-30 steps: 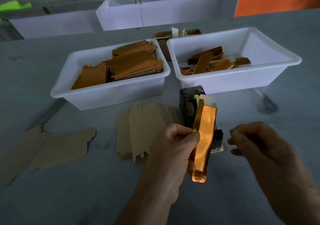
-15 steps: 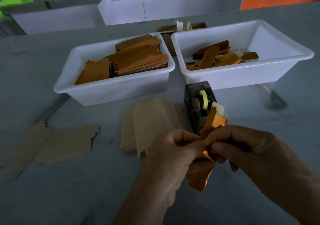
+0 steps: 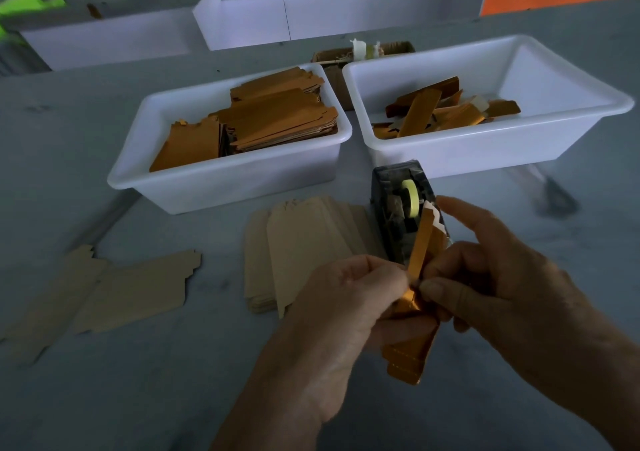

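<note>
Head view: left hand and right hand both pinch a folded gold carton, upright between them above the table. Right index finger extended. Tape dispenser just behind; flat card stack beyond left hand.

Both forearms reach in from below, the bare left hand and bare right hand meeting at the thumbs, fingers curled pinching, right forefinger raised.
</note>
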Motion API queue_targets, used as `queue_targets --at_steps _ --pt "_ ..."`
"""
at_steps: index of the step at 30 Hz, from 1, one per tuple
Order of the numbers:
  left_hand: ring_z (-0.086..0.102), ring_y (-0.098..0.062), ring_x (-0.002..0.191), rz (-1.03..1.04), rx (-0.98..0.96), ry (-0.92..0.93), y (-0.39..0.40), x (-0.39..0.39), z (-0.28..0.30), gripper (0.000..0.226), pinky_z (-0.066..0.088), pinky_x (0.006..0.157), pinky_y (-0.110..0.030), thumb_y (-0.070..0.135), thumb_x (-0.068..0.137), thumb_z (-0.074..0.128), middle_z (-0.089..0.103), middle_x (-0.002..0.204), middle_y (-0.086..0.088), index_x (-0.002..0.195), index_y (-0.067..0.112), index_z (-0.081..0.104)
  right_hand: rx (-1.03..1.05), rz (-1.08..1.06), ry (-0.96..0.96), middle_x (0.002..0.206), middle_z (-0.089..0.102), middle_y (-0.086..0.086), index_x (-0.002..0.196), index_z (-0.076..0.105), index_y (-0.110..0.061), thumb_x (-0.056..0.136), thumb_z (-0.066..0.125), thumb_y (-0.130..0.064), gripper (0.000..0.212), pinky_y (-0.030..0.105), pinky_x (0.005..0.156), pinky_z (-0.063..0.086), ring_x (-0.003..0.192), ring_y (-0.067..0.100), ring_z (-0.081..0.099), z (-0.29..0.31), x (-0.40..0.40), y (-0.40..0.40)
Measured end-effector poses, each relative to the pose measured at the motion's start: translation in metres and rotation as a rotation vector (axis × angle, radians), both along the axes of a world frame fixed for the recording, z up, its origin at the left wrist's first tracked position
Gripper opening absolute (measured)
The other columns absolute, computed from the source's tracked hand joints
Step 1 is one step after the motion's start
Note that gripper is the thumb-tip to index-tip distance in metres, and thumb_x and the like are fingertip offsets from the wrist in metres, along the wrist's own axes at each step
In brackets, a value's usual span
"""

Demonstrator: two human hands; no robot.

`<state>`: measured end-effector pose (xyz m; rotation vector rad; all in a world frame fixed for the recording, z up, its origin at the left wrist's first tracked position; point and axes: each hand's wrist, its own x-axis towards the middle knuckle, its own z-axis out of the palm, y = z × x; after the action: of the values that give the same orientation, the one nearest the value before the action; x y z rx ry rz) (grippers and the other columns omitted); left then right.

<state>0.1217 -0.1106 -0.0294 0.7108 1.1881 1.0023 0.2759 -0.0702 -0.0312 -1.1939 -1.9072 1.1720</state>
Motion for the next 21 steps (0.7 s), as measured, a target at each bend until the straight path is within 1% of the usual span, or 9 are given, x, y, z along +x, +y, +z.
queue_targets --at_steps 3,6,10,13,15,16,17,19,21 --pt "0.073 -0.023 0.083 0.032 0.019 0.038 -0.002 0.002 0.000 0.028 0.060 0.077 -0.034 0.026 0.075 0.070 0.074 0.089 -0.012 0.091 0.003 0.069 0.050 -0.015 -0.093 0.080 0.069 -0.016 0.132 0.030 -0.048 0.076 0.070 -0.022 0.074 0.018 0.056 0.051 0.065 0.002 0.065 0.001 -0.001 -0.002" --pt "0.074 -0.022 0.077 0.084 0.045 0.120 -0.003 0.006 -0.002 0.012 0.060 0.070 -0.029 0.017 0.087 0.064 0.075 0.083 -0.009 0.089 0.006 0.070 0.094 -0.041 -0.135 0.080 0.067 -0.021 0.132 0.033 -0.045 0.077 0.071 -0.023 0.071 0.012 0.060 0.049 0.065 -0.003 0.063 0.005 -0.003 -0.005" --pt "0.073 -0.017 0.070 0.156 0.142 0.262 -0.007 0.015 -0.003 0.014 0.056 0.063 -0.026 0.018 0.091 0.060 0.074 0.076 -0.003 0.082 0.015 0.071 0.148 -0.109 -0.138 0.080 0.065 -0.026 0.133 0.035 -0.042 0.077 0.072 -0.020 0.071 0.005 0.066 0.045 0.069 -0.008 0.061 0.006 -0.006 -0.009" --pt "0.071 -0.012 0.064 0.238 0.233 0.365 -0.010 0.025 -0.004 0.018 0.052 0.054 -0.018 0.016 0.091 0.061 0.073 0.069 0.002 0.076 0.019 0.070 0.207 -0.139 -0.206 0.081 0.064 -0.027 0.128 0.040 -0.037 0.077 0.071 -0.018 0.063 0.001 0.067 0.042 0.071 -0.009 0.060 0.008 -0.008 -0.014" --pt "0.071 -0.011 0.066 0.284 0.253 0.378 -0.012 0.031 -0.004 0.016 0.052 0.052 -0.016 0.016 0.091 0.061 0.073 0.071 0.003 0.077 0.019 0.069 0.258 -0.158 -0.259 0.081 0.064 -0.023 0.126 0.043 -0.034 0.077 0.071 -0.017 0.059 0.005 0.063 0.045 0.072 -0.005 0.061 0.008 -0.009 -0.018" --pt "0.072 -0.011 0.067 0.303 0.264 0.384 -0.013 0.034 -0.005 0.015 0.052 0.052 -0.015 0.015 0.091 0.061 0.073 0.072 0.003 0.078 0.019 0.069 0.268 -0.173 -0.283 0.076 0.065 -0.016 0.126 0.043 -0.033 0.077 0.071 -0.018 0.058 0.010 0.057 0.046 0.068 0.001 0.062 0.009 -0.009 -0.020" --pt "0.072 -0.010 0.068 0.322 0.282 0.401 -0.014 0.037 -0.007 0.015 0.051 0.051 -0.015 0.016 0.091 0.060 0.073 0.073 0.004 0.079 0.020 0.068 0.271 -0.185 -0.318 0.070 0.064 -0.011 0.127 0.042 -0.032 0.077 0.071 -0.019 0.058 0.014 0.051 0.044 0.061 0.005 0.061 0.009 -0.010 -0.021" --pt "0.071 -0.007 0.066 0.350 0.320 0.470 -0.016 0.040 -0.010 0.016 0.051 0.051 -0.015 0.017 0.091 0.060 0.072 0.074 0.006 0.078 0.024 0.067 0.290 -0.187 -0.383 0.063 0.061 -0.011 0.128 0.039 -0.029 0.076 0.069 -0.024 0.060 0.018 0.049 0.040 0.054 0.004 0.056 0.008 -0.012 -0.022" --pt "0.069 -0.004 0.063 0.367 0.355 0.516 -0.018 0.041 -0.011 0.016 0.053 0.052 -0.018 0.017 0.090 0.060 0.072 0.072 0.006 0.079 0.026 0.066 0.330 -0.194 -0.437 0.056 0.058 -0.008 0.124 0.040 -0.025 0.071 0.066 -0.036 0.060 0.018 0.041 0.032 0.045 0.004 0.049 0.007 -0.010 -0.021"
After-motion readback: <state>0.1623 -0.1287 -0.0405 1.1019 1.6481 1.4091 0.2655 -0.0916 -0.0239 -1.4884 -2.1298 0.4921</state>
